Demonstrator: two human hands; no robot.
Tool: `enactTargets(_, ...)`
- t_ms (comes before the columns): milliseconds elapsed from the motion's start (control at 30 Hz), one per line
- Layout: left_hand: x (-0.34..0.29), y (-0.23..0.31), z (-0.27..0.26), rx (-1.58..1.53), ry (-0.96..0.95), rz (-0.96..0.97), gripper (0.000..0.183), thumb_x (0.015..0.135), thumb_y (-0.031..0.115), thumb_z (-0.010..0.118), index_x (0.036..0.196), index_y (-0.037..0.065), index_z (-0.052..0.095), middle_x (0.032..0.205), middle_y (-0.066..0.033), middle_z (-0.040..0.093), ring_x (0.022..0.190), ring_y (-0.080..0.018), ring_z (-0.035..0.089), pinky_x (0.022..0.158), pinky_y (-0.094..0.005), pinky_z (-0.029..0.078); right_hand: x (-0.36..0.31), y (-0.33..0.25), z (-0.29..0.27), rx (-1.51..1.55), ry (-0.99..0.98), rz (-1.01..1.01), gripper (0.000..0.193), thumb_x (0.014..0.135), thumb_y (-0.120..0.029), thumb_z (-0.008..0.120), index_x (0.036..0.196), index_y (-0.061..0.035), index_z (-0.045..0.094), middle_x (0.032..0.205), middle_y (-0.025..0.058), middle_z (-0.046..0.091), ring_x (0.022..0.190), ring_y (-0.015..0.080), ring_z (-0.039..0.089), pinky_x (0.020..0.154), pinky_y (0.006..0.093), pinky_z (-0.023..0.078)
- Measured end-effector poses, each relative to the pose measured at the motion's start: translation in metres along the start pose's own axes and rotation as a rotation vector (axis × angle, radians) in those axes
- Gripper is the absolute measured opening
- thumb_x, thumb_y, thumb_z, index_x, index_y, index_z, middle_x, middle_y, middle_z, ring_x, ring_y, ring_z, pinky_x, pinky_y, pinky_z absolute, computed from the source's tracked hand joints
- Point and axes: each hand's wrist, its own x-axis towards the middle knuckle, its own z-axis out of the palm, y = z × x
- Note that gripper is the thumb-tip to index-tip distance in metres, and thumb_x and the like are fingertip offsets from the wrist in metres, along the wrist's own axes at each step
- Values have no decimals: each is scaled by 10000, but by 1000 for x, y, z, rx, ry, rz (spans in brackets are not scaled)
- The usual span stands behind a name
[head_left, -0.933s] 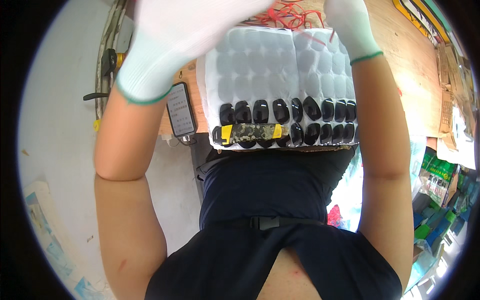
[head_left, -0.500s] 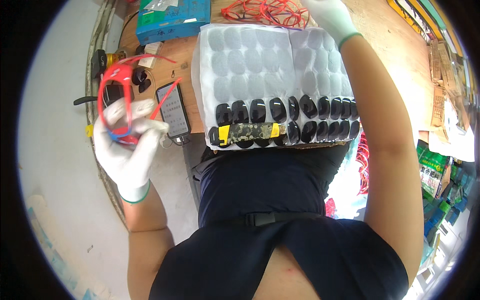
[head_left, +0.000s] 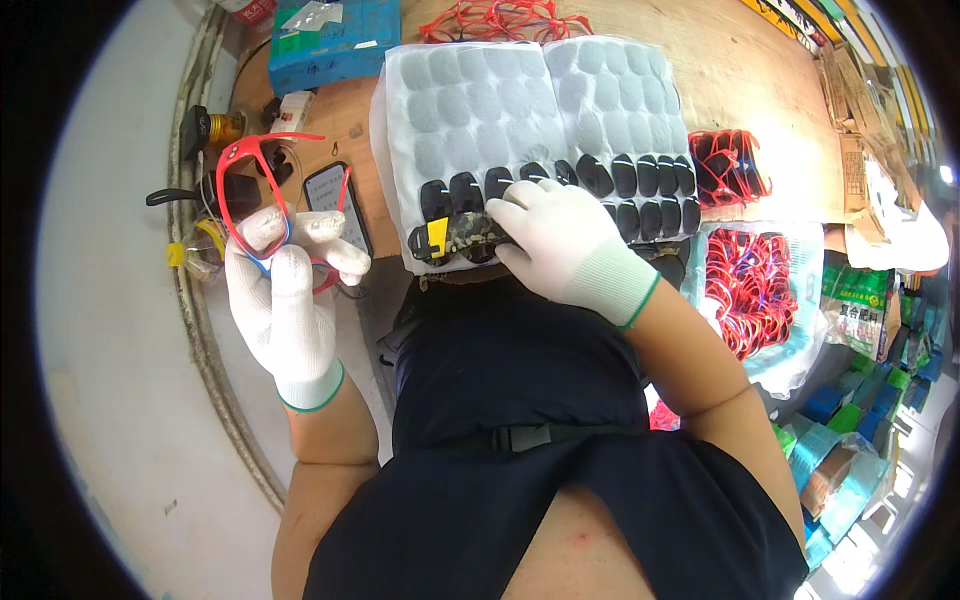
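Note:
My left hand, in a white knit glove, is closed on a red and blue glasses frame, raised at the left beside the phone. My right hand, gloved the same way, reaches over the lower rows of dark lenses. Its thumb and forefinger are apart, beside a camouflage-patterned strip with a yellow end; the hand covers the strip's other end and several lenses. The lenses lie on a white sheet, whose upper part veils more rows of oval shapes.
Red frames lie behind the sheet, and more stand to its right. A plastic-lined container of red frames sits lower right. A blue box is at back left. Cardboard leans along the right edge.
My right hand has come down from the far edge of the table onto the lenses. The left hand still holds the glasses frame, shifted slightly right and lower. The view has turned a little.

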Motion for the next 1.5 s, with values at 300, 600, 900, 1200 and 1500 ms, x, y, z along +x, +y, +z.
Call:
enactTargets(300,-31,17,-21,92,35,32,290,1056,129,548,1332,59,499,1047,-195,679,702,-243,638,648,-389,542,-1,5,10,-111,82,-7,213,898,-171,638,1079,-59,646,1040,113,631,996,291,654,826,417,551)
enactTargets(600,-47,17,12,43,-4,-54,262,1037,108,573,1269,24,485,992,-197,674,707,-238,639,668,-364,561,58,79,6,-104,277,18,290,913,-228,669,1166,-91,637,1101,108,639,1070,313,646,899,450,551)
enactTargets(900,-52,11,0,35,2,-95,274,1037,99,572,1287,20,496,1011,-185,686,722,-210,660,694,-341,568,-22,79,-19,78,327,410,250,859,-246,693,1034,-68,715,1012,161,677,1035,376,657,896,477,539)
enactTargets(1200,-15,-27,8,1053,57,-349,289,949,142,670,1179,-9,582,937,-132,728,722,-184,693,707,-316,545,-42,37,-2,125,457,278,296,838,-249,744,1045,-39,711,965,160,672,950,367,644,844,462,524)
enactTargets(1500,-30,-76,12,1187,-49,-368,453,891,174,727,1274,-12,572,951,-152,745,832,-228,729,815,-351,563,-46,37,-5,197,593,288,239,835,-196,752,982,-12,713,939,161,691,902,368,664,813,442,531)
